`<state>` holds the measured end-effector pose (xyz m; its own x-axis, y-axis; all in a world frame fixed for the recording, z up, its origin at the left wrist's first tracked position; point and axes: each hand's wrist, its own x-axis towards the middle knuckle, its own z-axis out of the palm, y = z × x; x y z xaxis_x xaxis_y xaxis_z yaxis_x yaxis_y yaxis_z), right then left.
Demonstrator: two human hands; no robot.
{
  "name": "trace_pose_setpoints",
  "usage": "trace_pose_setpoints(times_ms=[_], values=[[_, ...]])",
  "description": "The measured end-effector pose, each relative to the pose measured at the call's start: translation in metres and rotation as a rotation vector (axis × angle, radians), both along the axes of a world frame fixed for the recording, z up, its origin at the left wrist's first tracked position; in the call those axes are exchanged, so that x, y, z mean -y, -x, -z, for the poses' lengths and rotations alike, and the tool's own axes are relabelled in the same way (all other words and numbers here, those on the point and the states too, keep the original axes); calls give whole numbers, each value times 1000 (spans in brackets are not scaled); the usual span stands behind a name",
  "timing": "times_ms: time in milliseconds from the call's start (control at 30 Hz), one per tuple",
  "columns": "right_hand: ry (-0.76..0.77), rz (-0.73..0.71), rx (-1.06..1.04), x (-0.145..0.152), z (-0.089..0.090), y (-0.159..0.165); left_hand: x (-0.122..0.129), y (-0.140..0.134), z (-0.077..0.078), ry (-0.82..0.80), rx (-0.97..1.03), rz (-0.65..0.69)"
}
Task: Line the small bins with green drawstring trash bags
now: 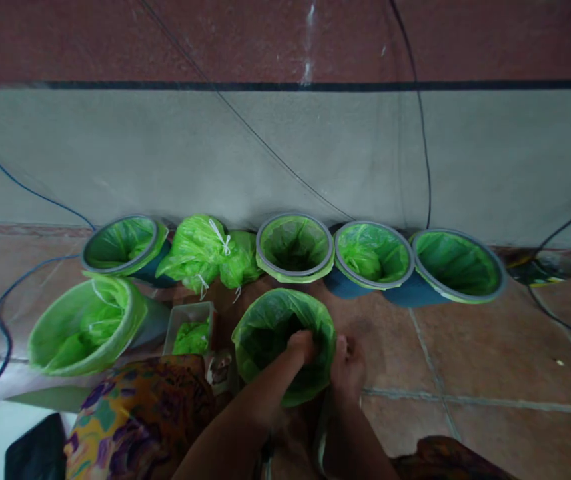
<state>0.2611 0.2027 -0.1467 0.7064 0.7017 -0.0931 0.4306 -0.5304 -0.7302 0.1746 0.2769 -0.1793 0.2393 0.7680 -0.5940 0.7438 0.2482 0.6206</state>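
In the head view a bin lined with a green plastic bag (260,319) stands right in front of me, its liner folded out over the rim. My left hand (303,345) reaches down inside it near the right wall; its fingers are mostly lost in the dark. Beside the bin's right rim, on the outside, is my right hand (348,368) with curled fingers, close against the liner's edge. Whether anything is pinched there cannot be made out. Just left of this bin sits a clear plastic tub (169,333) holding a bundled green bag (191,338).
Along the wall stand lined bins: a far-left bin (96,230), a middle bin (295,275) and two to its right (350,287) (418,290). Tied green bags (198,247) sit among them. A tilted bin (152,323) lies left. Cables (2,317) cross the tiled floor.
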Motion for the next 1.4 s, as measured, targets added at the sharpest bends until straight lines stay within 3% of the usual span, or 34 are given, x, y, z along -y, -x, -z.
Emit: trace_pose_setpoints(times_ms=[67, 133, 233, 333, 467, 600, 700, 800, 900, 1000, 1133, 1200, 1300, 1400], values=[[-25, -86, 73, -21, -9, -12, 0, 13, -10, -45, -70, 4], [-13, -261, 131, -46, -11, -19, -4, 24, -20, -100, -154, -53], [126, -514, 162, -76, -3, -23, -15, 40, -32, -141, -238, -268], [284, -611, 168, -86, 8, -22, -29, 52, -36, -143, -258, -479], [299, -499, 199, -64, 12, -10, -49, 54, -28, -156, -175, -485], [266, -231, 131, -18, 12, 26, -63, 39, -13, -96, -197, -326], [178, -172, -11, 11, 13, 53, -63, 28, -3, -69, -224, -203], [158, -198, -87, 23, 11, 60, -56, 25, 4, -53, -209, -155], [98, -190, 1, 17, 3, 46, -49, 28, 8, -37, -215, -69], [-12, -230, 149, -11, -10, 27, -45, 32, 8, -53, -201, -14], [-53, -552, 258, -67, -15, 18, -40, 37, 2, -85, -178, -3], [66, -674, 256, -90, -10, 19, -37, 42, -4, -97, -182, -12], [326, -721, 203, -101, 1, 19, -30, 54, -16, -97, -200, -158], [384, -580, 217, -81, 7, 16, -24, 68, -25, -118, -239, -457]])
